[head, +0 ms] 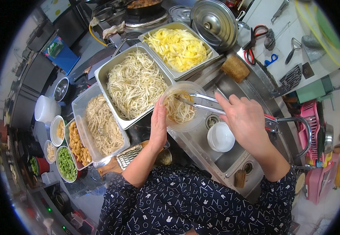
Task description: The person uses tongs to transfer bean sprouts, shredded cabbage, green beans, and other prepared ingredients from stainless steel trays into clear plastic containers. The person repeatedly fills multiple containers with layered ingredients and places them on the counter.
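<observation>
My left hand point(158, 127) holds the near-left side of a clear round plastic bowl point(200, 117) over the sink's edge. Pale strands with orange-brown sauce, apparently bean sprouts point(183, 113), lie inside it. My right hand point(243, 116) grips metal tongs point(206, 108) whose tips reach into the bowl among the strands. Just left of the bowl, a deep steel pan point(110, 101) is full of bean sprouts point(134, 85). Behind it, another steel pan point(195, 67) carries shredded yellow-white cabbage point(177, 48). A clear plastic box point(80, 101) of beige shreds point(102, 126) stands further left.
Below the bowl, white bowls point(221, 136) stand in the steel sink point(227, 164); its faucet point(305, 132) arches at right. A brown sponge point(236, 68) rests on its far rim. Chopped greens point(67, 163), fried pieces point(77, 144) and a grater point(128, 155) occupy the left counter. A knife point(81, 75) lies beyond.
</observation>
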A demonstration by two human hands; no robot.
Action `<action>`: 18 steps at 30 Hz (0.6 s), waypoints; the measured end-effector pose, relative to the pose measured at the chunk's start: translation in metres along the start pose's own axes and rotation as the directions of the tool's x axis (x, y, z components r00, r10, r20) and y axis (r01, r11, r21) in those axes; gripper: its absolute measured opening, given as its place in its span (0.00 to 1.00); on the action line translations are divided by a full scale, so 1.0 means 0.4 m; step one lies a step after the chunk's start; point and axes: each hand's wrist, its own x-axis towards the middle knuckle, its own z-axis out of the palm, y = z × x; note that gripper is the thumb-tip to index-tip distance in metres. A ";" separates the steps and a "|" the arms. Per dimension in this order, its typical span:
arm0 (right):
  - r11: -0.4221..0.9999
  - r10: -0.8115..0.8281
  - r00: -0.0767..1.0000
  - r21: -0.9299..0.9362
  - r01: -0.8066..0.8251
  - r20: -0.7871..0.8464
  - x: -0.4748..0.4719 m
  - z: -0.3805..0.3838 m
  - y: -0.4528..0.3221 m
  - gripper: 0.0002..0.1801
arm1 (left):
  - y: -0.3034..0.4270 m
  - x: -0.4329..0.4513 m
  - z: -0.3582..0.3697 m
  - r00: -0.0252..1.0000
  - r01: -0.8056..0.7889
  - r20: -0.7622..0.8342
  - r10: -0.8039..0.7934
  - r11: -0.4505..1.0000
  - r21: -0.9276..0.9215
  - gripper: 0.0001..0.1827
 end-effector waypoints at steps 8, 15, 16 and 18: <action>0.990 0.064 0.992 0.132 -0.050 -0.104 -0.040 -0.022 0.032 0.32 | 0.008 0.009 0.022 0.994 0.106 0.039 -0.102 0.985 -0.135 0.38; 0.926 0.308 0.951 0.238 -0.294 -0.022 -0.161 -0.011 0.080 0.33 | 0.019 0.023 0.065 0.972 0.235 0.061 -0.227 0.955 -0.182 0.41; 0.912 0.341 0.940 0.254 -0.323 -0.030 -0.174 -0.001 0.082 0.34 | 0.018 0.024 0.072 0.967 0.253 0.056 -0.247 0.951 -0.179 0.42; 0.877 0.412 0.911 0.286 -0.386 -0.032 -0.196 0.022 0.083 0.34 | 0.014 0.027 0.085 0.962 0.273 0.066 -0.266 0.946 -0.176 0.42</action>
